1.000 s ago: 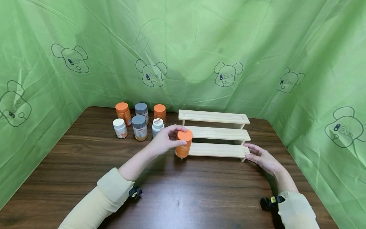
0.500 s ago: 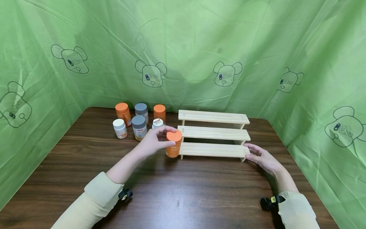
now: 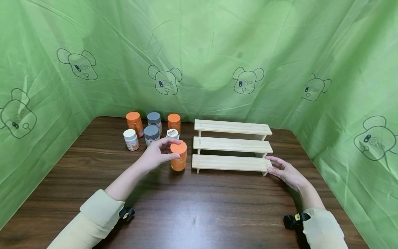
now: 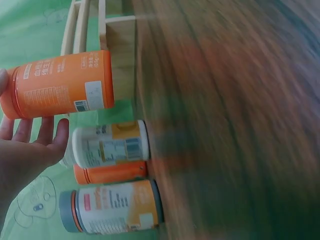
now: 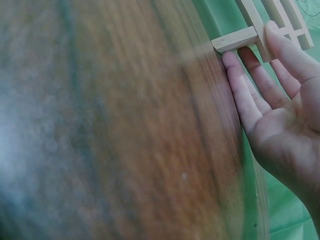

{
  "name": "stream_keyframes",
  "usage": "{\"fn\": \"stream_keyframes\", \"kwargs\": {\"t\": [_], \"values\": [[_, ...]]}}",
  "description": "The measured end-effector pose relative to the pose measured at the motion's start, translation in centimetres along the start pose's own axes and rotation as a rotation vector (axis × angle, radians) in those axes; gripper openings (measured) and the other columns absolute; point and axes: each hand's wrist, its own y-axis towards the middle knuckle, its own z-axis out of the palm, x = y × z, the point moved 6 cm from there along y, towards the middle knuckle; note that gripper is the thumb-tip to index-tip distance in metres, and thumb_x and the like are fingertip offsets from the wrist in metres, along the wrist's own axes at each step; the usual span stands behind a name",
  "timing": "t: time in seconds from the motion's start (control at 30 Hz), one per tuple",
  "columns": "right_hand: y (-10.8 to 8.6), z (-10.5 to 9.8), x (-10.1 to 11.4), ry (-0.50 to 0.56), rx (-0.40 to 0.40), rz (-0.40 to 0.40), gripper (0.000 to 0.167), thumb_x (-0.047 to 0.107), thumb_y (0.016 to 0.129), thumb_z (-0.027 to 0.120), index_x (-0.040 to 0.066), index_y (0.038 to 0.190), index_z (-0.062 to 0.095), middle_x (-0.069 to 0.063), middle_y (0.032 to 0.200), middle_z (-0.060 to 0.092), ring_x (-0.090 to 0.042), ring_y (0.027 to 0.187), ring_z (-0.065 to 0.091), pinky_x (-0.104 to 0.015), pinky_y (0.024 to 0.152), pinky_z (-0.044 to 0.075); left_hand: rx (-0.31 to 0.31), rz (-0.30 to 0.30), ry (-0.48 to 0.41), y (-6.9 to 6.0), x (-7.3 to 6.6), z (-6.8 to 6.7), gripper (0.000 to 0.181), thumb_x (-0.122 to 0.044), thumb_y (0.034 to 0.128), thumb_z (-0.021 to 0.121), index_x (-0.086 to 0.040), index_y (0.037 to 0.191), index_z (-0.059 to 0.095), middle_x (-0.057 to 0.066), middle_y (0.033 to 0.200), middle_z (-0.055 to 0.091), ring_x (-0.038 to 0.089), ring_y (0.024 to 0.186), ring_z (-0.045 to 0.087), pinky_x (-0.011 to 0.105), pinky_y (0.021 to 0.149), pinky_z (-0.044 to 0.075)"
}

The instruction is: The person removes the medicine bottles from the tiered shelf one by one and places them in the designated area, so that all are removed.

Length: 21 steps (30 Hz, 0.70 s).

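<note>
My left hand (image 3: 153,155) grips an orange bottle with an orange lid (image 3: 178,157), thumb on the near side and fingers on the far side. In the left wrist view the held orange bottle (image 4: 62,85) is off the table, upright, left of a three-tier wooden display rack (image 3: 230,162). My right hand (image 3: 286,174) holds the rack's right end at the lowest tier. In the right wrist view the thumb lies against the board's end, and the other fingers of the right hand (image 5: 285,110) reach behind the side piece. Some fingertips are hidden there.
Left of the rack stand a white bottle (image 3: 131,140), two grey-lidded bottles, front (image 3: 151,133) and rear (image 3: 154,119), two more orange bottles, left (image 3: 134,123) and right (image 3: 174,121), and a white bottle with a lid sticker (image 3: 172,133). Green cloth (image 3: 205,52) surrounds the brown table (image 3: 199,207).
My left hand has carried the orange bottle leftward, from in front of the rack's left end to beside it. The right hand and the rack have stayed in place.
</note>
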Motion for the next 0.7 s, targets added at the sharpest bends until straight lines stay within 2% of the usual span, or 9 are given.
{"fn": "stream_keyframes", "kwargs": {"t": [0.2, 0.43, 0.7], "values": [[-0.1, 0.1, 0.1, 0.006, 0.005, 0.001, 0.057, 0.005, 0.094, 0.056, -0.003, 0.143, 0.028, 0.007, 0.119, 0.056, -0.001, 0.107, 0.056, -0.018, 0.089, 0.048, -0.006, 0.016, 0.001, -0.3, 0.6, -0.7, 0.043, -0.018, 0.0788, 0.078, -0.014, 0.119, 0.061, 0.005, 0.121, 0.061, 0.022, 0.109, 0.057, 0.041, 0.092, 0.048], [0.0, 0.0, 0.1, 0.024, 0.012, -0.017, 0.056, 0.003, 0.094, 0.055, -0.003, 0.142, 0.029, 0.006, 0.119, 0.058, -0.003, 0.106, 0.057, -0.018, 0.089, 0.049, 0.001, -0.005, 0.026, -0.5, 1.6, -1.3, 0.045, -0.019, 0.0787, 0.078, -0.015, 0.120, 0.060, 0.004, 0.123, 0.061, 0.019, 0.107, 0.059, 0.031, 0.089, 0.050], [0.1, 0.0, 0.0, 0.035, 0.025, -0.024, 0.055, 0.003, 0.094, 0.055, -0.002, 0.142, 0.030, 0.006, 0.120, 0.057, -0.002, 0.107, 0.057, -0.018, 0.090, 0.048, 0.032, 0.001, 0.049, -0.7, 2.3, -1.5, 0.044, -0.021, 0.0802, 0.076, -0.013, 0.120, 0.059, 0.006, 0.121, 0.062, 0.022, 0.108, 0.059, 0.031, 0.089, 0.051]]}}
